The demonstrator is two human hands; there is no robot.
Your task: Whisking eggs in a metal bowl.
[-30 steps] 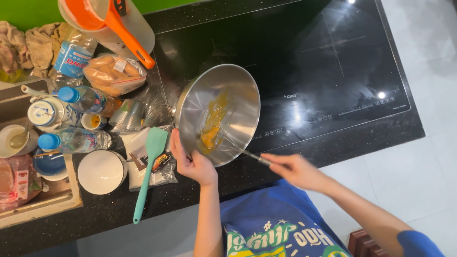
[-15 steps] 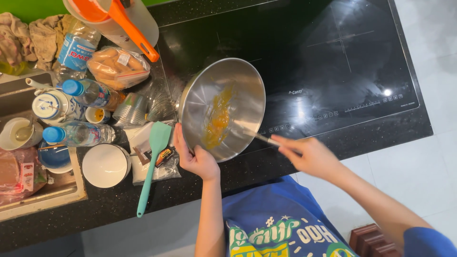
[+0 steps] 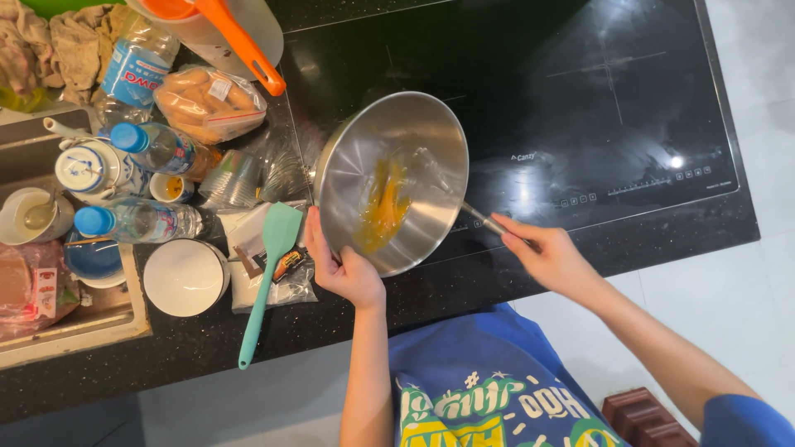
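Note:
My left hand [image 3: 344, 266] grips the near rim of a steel mixing bowl [image 3: 431, 141], tilting it toward me over the black cooktop. Yellow beaten egg [image 3: 383, 207] pools in the lower side of the bowl. My right hand [image 3: 551, 257] holds the metal handle of a whisk [image 3: 484, 219] whose wires reach into the bowl and show as a blur.
A teal spatula [image 3: 267, 273] lies left of the bowl beside a white bowl [image 3: 184, 277]. Further left stand water bottles [image 3: 137, 221], a bag of buns [image 3: 207, 101], plastic cups [image 3: 236, 178] and an orange-handled jug [image 3: 240, 41]. The black induction cooktop [image 3: 596, 108] spreads to the right.
The whisk has kept moving inside the bowl, spreading the egg. Both hands hold their grips; the view has shifted slightly.

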